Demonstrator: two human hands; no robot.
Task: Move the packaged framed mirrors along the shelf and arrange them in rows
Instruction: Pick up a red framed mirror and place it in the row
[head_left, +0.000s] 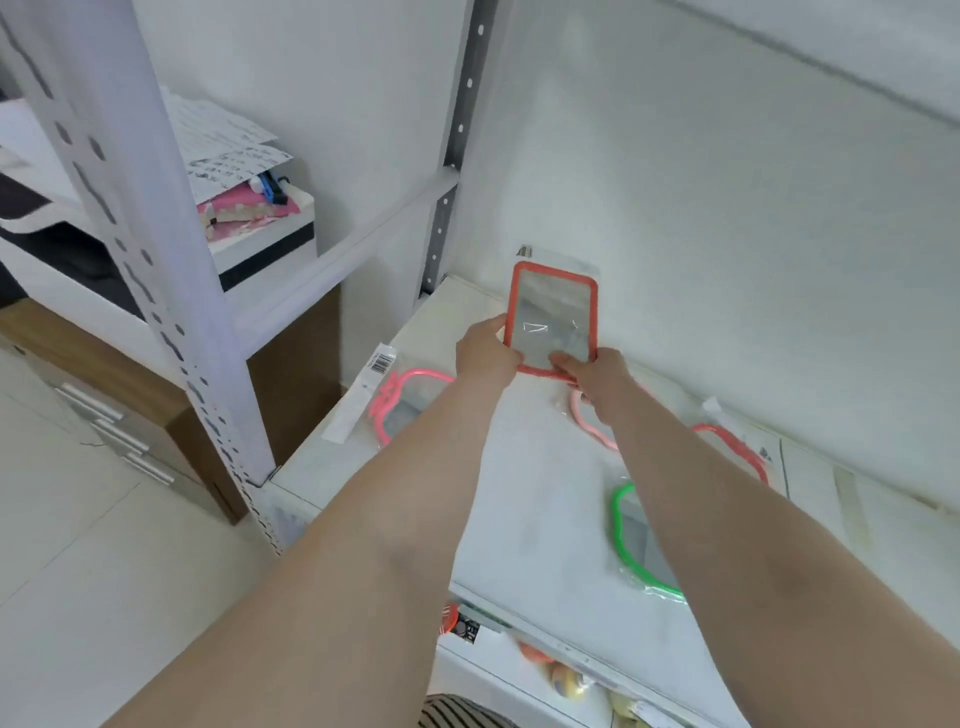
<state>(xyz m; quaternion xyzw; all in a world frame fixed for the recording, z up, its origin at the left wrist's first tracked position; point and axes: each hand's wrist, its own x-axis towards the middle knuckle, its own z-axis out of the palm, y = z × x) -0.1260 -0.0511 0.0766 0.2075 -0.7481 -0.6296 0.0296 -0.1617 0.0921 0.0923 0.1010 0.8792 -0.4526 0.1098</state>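
- I hold the bagged rectangular orange-red framed mirror (553, 319) upright at the back of the white shelf board (524, 525), by the wall.
- My left hand (485, 353) pinches its left edge; my right hand (597, 374) grips the bottom corner.
- I judge I am placing it; next, lean it steadily.
- I count five packaged mirrors: this one, a pink (402, 402), a pale pink (584, 421), a red (737, 447), a green (631, 540).
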